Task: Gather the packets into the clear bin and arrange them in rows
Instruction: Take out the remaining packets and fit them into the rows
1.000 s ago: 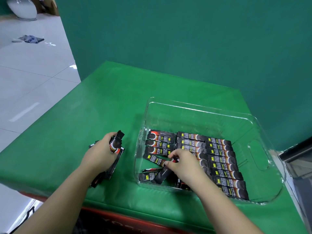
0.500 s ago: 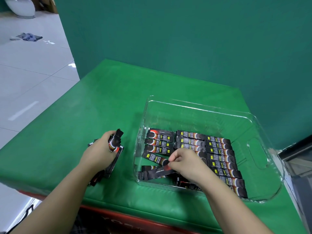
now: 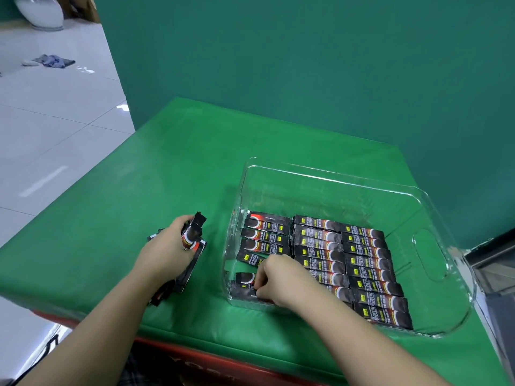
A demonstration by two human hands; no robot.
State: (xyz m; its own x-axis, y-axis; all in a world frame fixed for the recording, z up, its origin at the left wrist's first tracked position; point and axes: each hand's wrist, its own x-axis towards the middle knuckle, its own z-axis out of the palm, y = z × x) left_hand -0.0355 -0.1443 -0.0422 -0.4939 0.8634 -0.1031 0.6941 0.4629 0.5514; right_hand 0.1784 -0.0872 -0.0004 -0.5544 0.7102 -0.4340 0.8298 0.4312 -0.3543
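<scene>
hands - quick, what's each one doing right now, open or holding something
Left hand: grips a bunch of packets on the green table.
Right hand: pinches a packet inside the clear bin.

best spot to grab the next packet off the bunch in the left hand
Pinch the free end of the top packet that sticks up past the left hand, coming from the bin side with the right hand. That end is bare; the rest of the bunch is wrapped by fingers.

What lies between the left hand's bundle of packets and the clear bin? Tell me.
In the head view, only bare green table cover separates the bundle of packets in the left hand from the clear bin.
</scene>
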